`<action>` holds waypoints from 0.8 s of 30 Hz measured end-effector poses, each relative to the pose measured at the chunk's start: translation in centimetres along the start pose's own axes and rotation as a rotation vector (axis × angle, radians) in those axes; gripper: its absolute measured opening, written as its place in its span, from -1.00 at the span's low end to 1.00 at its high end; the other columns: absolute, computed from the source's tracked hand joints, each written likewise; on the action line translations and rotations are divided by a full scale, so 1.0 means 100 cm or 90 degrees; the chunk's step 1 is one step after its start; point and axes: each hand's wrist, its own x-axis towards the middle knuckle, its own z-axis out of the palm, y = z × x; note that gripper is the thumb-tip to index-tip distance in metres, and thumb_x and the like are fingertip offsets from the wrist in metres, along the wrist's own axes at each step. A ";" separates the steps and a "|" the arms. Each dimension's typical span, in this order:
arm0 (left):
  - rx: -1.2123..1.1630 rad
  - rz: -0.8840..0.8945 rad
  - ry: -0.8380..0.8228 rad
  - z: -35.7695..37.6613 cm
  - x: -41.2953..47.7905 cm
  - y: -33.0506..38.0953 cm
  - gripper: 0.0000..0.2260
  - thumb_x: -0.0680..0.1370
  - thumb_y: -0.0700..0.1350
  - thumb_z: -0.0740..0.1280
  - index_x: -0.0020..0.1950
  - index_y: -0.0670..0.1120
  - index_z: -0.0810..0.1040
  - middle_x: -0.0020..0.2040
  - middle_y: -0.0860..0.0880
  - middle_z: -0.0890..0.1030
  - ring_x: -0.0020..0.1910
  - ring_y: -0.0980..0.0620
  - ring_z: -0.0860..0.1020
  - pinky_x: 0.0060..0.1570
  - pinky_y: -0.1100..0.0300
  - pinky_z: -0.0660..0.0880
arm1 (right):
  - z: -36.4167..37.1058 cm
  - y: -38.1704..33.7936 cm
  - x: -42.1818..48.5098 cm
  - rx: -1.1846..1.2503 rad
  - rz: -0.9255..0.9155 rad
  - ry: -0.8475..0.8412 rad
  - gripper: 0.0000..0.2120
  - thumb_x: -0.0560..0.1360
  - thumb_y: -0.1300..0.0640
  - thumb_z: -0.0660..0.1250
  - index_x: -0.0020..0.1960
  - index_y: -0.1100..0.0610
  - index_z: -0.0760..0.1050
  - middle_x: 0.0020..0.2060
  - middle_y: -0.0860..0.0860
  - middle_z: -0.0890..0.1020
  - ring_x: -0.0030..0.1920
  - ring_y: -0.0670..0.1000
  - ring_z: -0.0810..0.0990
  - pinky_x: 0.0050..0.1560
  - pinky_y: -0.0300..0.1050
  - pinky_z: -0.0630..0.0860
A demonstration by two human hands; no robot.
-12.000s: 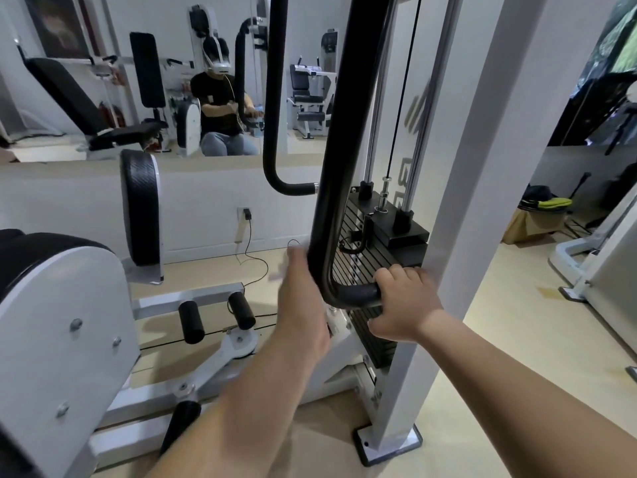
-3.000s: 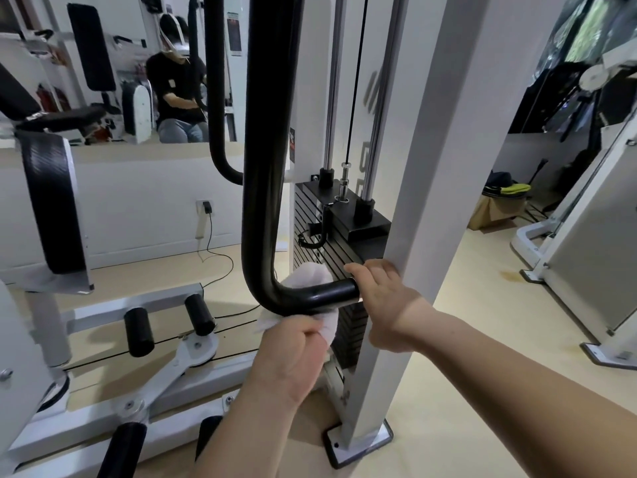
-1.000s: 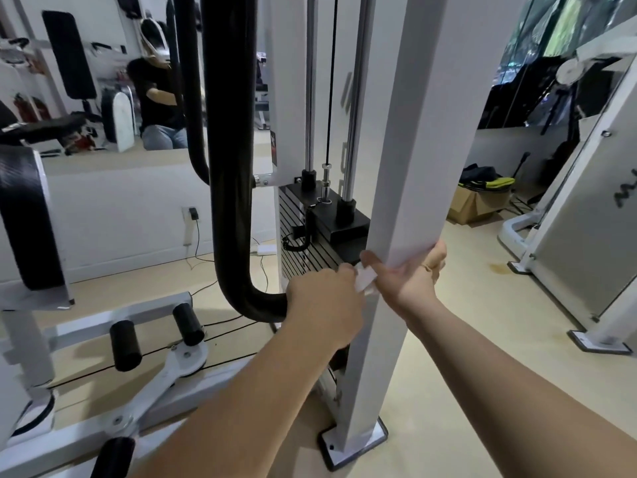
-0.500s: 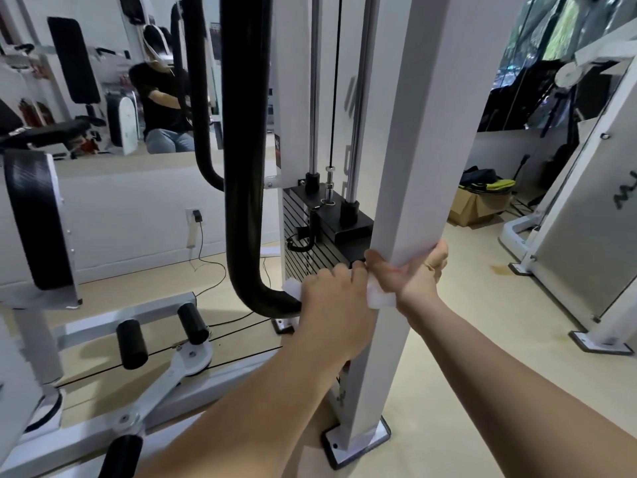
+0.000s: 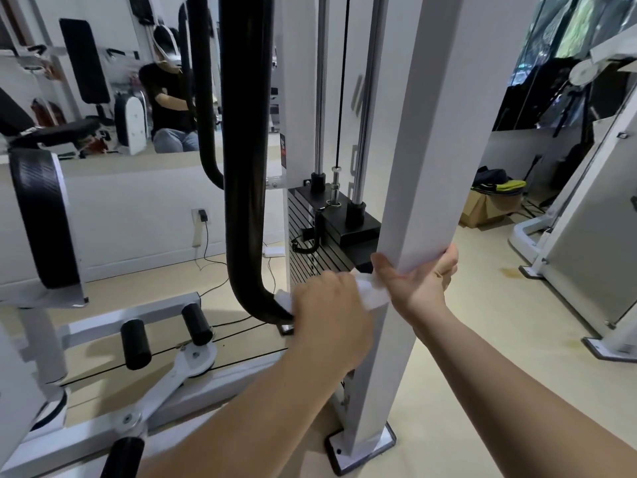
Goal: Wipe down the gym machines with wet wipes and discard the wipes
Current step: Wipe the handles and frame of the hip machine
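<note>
Far left: black ribbed back pad (image 5: 41,219) in a white shell, nothing touching it. Next, the thick black curved steel tube (image 5: 246,167) drops and bends toward the frame. The left hand (image 5: 331,315) sits on its lower horizontal end, fingers (image 5: 324,281) curled round the crumpled white wet wipe (image 5: 370,293) and the tube under it. The wipe shows on both sides of the fist: a corner on the bend, and a wider flap reaching the white square steel upright (image 5: 431,132). The black weight stack (image 5: 327,250) is just behind. The right hand (image 5: 420,281) clasps the upright, thumb on the near-left face, fingers wrapped round the far edge. The flap touches the thumb base; can't tell if it's pinched there.

Handling, my read:
- **Wipe:** light, limp and damp, with no stiffness. It will bunch and slide in the palm, and could tear on bolt heads or plate edges.
- **Grip:** hold it wadded in the palm with fingers right round the tube, so the grip itself gives the contact pressure.
- **Tube:** the painted surface looks smooth and is likely slick when wet.
- **Machine:** rigid and heavy, so the upright is a sound brace point.
</note>
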 end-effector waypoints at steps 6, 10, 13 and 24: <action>-0.063 0.088 -0.007 -0.006 0.021 0.007 -0.62 0.58 0.03 0.03 0.31 -0.06 0.41 0.17 -0.07 0.54 0.11 -0.11 0.53 0.08 -0.07 0.49 | -0.007 -0.003 -0.004 0.027 0.003 -0.038 0.11 0.24 -0.20 0.59 0.52 -0.16 -0.10 0.39 -0.09 0.14 0.43 0.06 0.19 0.49 0.23 0.31; 0.072 0.050 0.047 0.017 -0.034 -0.031 -0.35 0.57 -0.01 0.15 0.58 -0.23 0.01 0.32 -0.17 0.34 0.23 -0.18 0.37 0.34 -0.10 0.25 | -0.006 0.000 -0.004 0.026 -0.022 -0.023 0.09 0.21 -0.28 0.53 0.50 -0.18 -0.10 0.42 -0.08 0.15 0.47 0.08 0.17 0.51 0.24 0.27; 0.110 0.039 0.064 0.024 -0.032 -0.036 -0.38 0.55 -0.01 0.14 0.54 -0.24 0.07 0.27 -0.18 0.34 0.19 -0.17 0.36 0.34 -0.10 0.24 | -0.002 0.003 -0.001 0.013 -0.028 -0.004 0.10 0.28 -0.22 0.57 0.54 -0.09 -0.11 0.43 -0.03 0.14 0.48 0.07 0.15 0.53 0.24 0.22; 0.014 0.031 0.066 0.015 -0.020 -0.003 -0.43 0.49 -0.08 0.21 0.48 -0.24 0.23 0.27 -0.20 0.38 0.19 -0.20 0.41 0.25 -0.10 0.34 | -0.004 0.000 -0.003 0.028 -0.011 -0.009 0.13 0.28 -0.20 0.60 0.57 -0.03 -0.08 0.43 -0.03 0.17 0.48 0.08 0.18 0.53 0.21 0.26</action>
